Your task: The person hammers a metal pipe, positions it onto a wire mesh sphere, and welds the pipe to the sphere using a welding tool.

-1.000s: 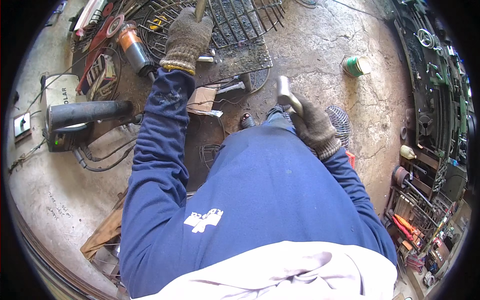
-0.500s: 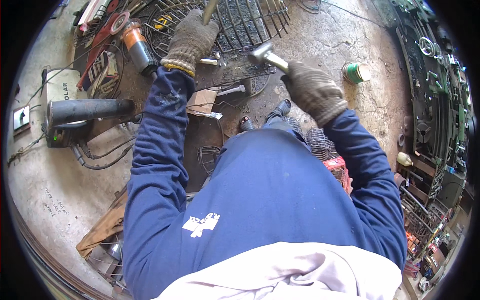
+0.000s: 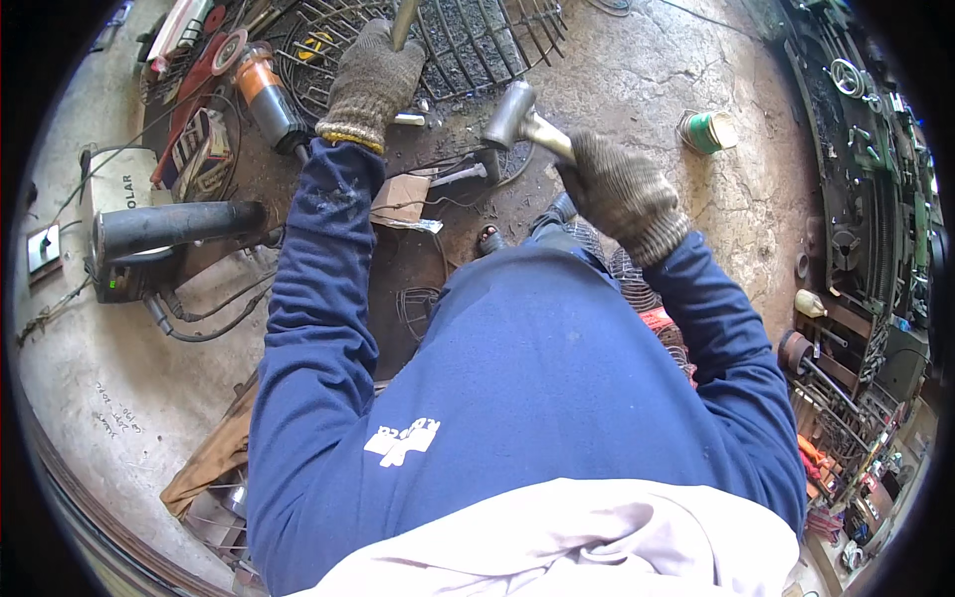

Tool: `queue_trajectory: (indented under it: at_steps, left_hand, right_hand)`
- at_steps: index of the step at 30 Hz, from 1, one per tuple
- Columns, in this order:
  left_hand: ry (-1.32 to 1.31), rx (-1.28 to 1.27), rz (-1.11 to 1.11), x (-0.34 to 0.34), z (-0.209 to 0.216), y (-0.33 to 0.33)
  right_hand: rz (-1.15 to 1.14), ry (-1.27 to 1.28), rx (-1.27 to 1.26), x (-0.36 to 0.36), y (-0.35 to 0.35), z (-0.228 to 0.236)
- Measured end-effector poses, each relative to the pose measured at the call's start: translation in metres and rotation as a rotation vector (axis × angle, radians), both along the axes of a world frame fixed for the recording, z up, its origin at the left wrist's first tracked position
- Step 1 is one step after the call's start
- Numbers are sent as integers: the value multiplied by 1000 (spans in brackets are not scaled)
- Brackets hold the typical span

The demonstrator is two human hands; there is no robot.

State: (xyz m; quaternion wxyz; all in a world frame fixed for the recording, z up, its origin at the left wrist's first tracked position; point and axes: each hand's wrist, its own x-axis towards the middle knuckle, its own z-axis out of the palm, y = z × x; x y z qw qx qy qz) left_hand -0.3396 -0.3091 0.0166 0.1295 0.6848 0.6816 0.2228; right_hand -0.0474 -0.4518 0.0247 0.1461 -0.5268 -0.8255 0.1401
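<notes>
My left hand [image 3: 373, 82], in a grey-brown knitted glove, is closed round a thick tan bar [image 3: 405, 22] that runs up out of the picture; its far end and kind do not show. Beside and behind this hand lies a rounded grille of curved metal rods [image 3: 468, 50]. My right hand [image 3: 625, 187], gloved alike, grips the pale handle of a hammer [image 3: 510, 114]. The hammer's steel head hangs in the air to the right of my left hand, nearer to me than the grille and apart from it.
Left of my left hand lies an orange and black angle grinder [image 3: 267, 92]. A white machine [image 3: 124, 179] with cables stands farther left. A green-labelled spool [image 3: 709, 131] sits on the floor at right. Metal racks with parts [image 3: 865, 199] line the right side. Wire coils lie near my feet.
The hammer has moved a little left and toward me, its head tilting up. My left hand keeps its hold on the bar, slightly farther left in view.
</notes>
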Motion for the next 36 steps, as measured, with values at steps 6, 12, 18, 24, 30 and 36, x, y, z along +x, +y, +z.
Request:
queue_trajectory:
  at_steps: [6,12,18,24,30,36]
  left_hand:
    - [-74,-33,-41,4,7,-10]
    - [-595,192,-68,9,57,-74]
    - [-1082,262,-144,2,98,-79]
    - [-1101,200,-73,-2,79,-76]
    - [-1065,277,-260,29,88,-75]
    - [-251,240,-929,79,35,-104]
  right_hand:
    - [-124,84,-469,15,-58,-26]
    - [-475,176,-637,46,-102,-68]
    - [-727,71,-795,71,-133,-123]
    - [-698,85,-803,71,-141,-142]
    - [-665,118,-812,61,-125,-131]
    - [-664,136,-803,63,-124,-142]
